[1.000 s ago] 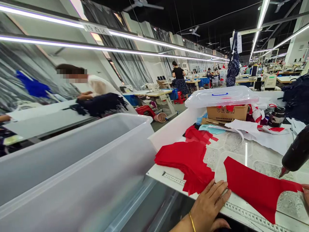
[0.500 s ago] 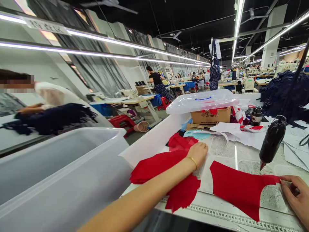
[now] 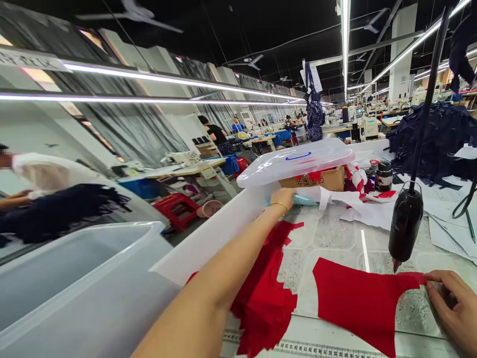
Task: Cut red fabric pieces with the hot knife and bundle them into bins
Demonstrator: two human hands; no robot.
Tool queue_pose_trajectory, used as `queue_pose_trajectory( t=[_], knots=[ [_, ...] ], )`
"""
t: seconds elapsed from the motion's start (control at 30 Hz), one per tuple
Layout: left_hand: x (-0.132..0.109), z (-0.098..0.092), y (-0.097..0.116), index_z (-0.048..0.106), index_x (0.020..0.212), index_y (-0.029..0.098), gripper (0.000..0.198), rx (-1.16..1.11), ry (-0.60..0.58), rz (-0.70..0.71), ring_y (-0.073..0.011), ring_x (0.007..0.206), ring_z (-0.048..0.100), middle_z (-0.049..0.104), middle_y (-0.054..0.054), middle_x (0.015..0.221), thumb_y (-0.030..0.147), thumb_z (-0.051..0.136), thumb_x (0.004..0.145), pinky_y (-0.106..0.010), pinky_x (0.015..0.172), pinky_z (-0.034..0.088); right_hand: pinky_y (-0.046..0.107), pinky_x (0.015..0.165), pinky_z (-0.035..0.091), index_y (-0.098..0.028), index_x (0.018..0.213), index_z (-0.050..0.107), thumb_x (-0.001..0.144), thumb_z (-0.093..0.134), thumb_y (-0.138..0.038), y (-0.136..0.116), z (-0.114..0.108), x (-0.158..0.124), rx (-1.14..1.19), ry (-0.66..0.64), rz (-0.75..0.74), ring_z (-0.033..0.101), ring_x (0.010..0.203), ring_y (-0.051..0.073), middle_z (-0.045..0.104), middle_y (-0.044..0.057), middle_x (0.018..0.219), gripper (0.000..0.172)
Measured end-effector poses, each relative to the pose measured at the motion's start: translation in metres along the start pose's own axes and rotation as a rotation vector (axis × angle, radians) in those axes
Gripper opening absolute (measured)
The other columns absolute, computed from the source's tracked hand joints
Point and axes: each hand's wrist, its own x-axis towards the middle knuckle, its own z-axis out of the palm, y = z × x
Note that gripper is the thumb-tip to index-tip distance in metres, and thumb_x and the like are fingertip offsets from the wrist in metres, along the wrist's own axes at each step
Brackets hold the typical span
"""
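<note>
My left hand [image 3: 278, 199], with a gold bangle on the wrist, reaches across the table to a pale blue piece [image 3: 304, 200] beside a cardboard box. Its fingers are mostly hidden from view. A stack of cut red fabric [image 3: 264, 303] lies below my forearm, partly covered by it. My right hand [image 3: 449, 303] pinches the narrow tip of a single red fabric piece [image 3: 357, 303] lying flat on the marbled white tabletop [image 3: 335, 233]. A black bottle [image 3: 405, 223] hangs nozzle-down just above that piece.
A large translucent plastic bin [image 3: 82, 283] stands at the lower left. A clear lidded box [image 3: 294, 164] sits on a cardboard box [image 3: 313, 180] at the back. White paper sheets [image 3: 368, 211] and a navy fabric heap [image 3: 428, 139] lie to the right. A co-worker [image 3: 48, 174] stands at the left.
My left hand has moved off the red stack, farther across the table to the pale blue piece. My right hand still pinches the red piece's tip. The view has turned slightly left.
</note>
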Motion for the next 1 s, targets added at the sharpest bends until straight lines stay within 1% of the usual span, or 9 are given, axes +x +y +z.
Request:
queue_pose_trajectory(
  t=[0.17, 0.3, 0.37, 0.43, 0.53, 0.6, 0.67, 0.83, 1.0],
  knots=[
    [-0.008, -0.056, -0.014, 0.068, 0.115, 0.012, 0.031, -0.037, 0.161, -0.017, -0.027, 0.106, 0.065, 0.072, -0.01, 0.112, 0.017, 0.046, 0.094, -0.038, 0.091, 0.049, 0.031, 0.049, 0.048, -0.025, 0.084, 0.068, 0.073, 0.051, -0.059, -0.019, -0.008, -0.002, 0.065, 0.07, 0.043, 0.055, 0.054, 0.017, 0.066, 0.004, 0.078, 0.039],
    [-0.048, -0.069, -0.002, 0.072, 0.103, 0.017, 0.027, -0.092, 0.301, 0.108, -0.022, 0.1, 0.066, 0.075, -0.007, 0.105, 0.021, 0.048, 0.091, -0.031, 0.089, 0.05, 0.03, 0.048, 0.044, -0.023, 0.086, 0.068, 0.073, 0.053, -0.053, -0.04, -0.021, -0.007, 0.208, 0.193, 0.083, 0.047, 0.047, 0.014, 0.057, 0.001, 0.064, 0.036],
    [-0.084, -0.064, 0.014, 0.072, 0.098, 0.017, 0.027, -0.135, 0.479, 0.301, -0.0205, 0.09, 0.067, 0.075, -0.007, 0.093, 0.02, 0.046, 0.091, -0.031, 0.083, 0.052, 0.028, 0.048, 0.043, -0.022, 0.087, 0.067, 0.075, 0.056, -0.05, -0.047, -0.026, -0.014, 0.285, 0.243, 0.088, 0.046, 0.048, 0.013, 0.056, 0.001, 0.064, 0.033],
    [-0.128, -0.053, 0.037, 0.07, 0.094, 0.017, 0.025, -0.113, 0.655, 0.525, -0.0196, 0.082, 0.066, 0.073, -0.007, 0.086, 0.018, 0.046, 0.091, -0.031, 0.075, 0.053, 0.025, 0.047, 0.041, -0.021, 0.087, 0.067, 0.076, 0.059, -0.052, -0.055, -0.028, -0.025, 0.383, 0.198, 0.087, 0.049, 0.052, 0.013, 0.058, 0.002, 0.068, 0.033],
    [-0.196, -0.03, 0.079, 0.067, 0.1, 0.016, 0.02, -0.048, 0.842, 0.751, -0.02, 0.087, 0.066, 0.073, -0.007, 0.086, 0.01, 0.051, 0.09, -0.035, 0.086, 0.052, 0.023, 0.045, 0.039, -0.019, 0.089, 0.068, 0.076, 0.061, -0.061, -0.071, -0.023, -0.05, 0.588, -0.077, 0.114, 0.05, 0.054, 0.013, 0.061, 0.004, 0.072, 0.044],
    [-0.234, -0.014, 0.105, 0.066, 0.102, 0.015, 0.023, -0.116, 0.879, 0.785, -0.0192, 0.089, 0.066, 0.073, -0.006, 0.086, 0.006, 0.049, 0.09, -0.036, 0.092, 0.05, 0.024, 0.044, 0.04, -0.018, 0.094, 0.068, 0.076, 0.06, -0.067, -0.087, -0.017, -0.066, 0.72, -0.305, 0.161, 0.046, 0.052, 0.012, 0.058, 0.002, 0.067, 0.053],
    [-0.262, 0.001, 0.128, 0.067, 0.103, 0.013, 0.025, -0.183, 0.84, 0.798, -0.0189, 0.09, 0.066, 0.074, -0.007, 0.087, 0.007, 0.045, 0.093, -0.035, 0.091, 0.05, 0.025, 0.044, 0.042, -0.017, 0.089, 0.067, 0.073, 0.061, -0.072, -0.102, -0.011, -0.076, 0.81, -0.438, 0.201, 0.046, 0.054, 0.013, 0.056, 0.002, 0.066, 0.057],
    [-0.288, 0.03, 0.157, 0.068, 0.105, 0.013, 0.025, -0.375, 0.794, 0.735, -0.0179, 0.097, 0.067, 0.075, -0.007, 0.095, 0.009, 0.046, 0.095, -0.034, 0.095, 0.052, 0.024, 0.042, 0.035, -0.019, 0.061, 0.053, 0.063, 0.067, -0.076, -0.115, -0.004, -0.082, 0.858, -0.394, 0.281, 0.038, 0.046, 0.009, 0.045, -0.003, 0.054, 0.059],
    [-0.277, 0.046, 0.15, 0.062, 0.123, 0.011, 0.04, -0.393, 0.697, 0.71, -0.022, 0.123, 0.06, 0.071, -0.013, 0.118, 0.004, 0.036, 0.094, -0.039, 0.102, 0.054, 0.024, 0.041, 0.029, -0.021, 0.063, 0.048, 0.06, 0.067, -0.079, -0.1, -0.003, -0.079, 0.834, -0.396, 0.422, 0.036, 0.044, 0.009, 0.041, -0.006, 0.049, 0.061]
  ],
)
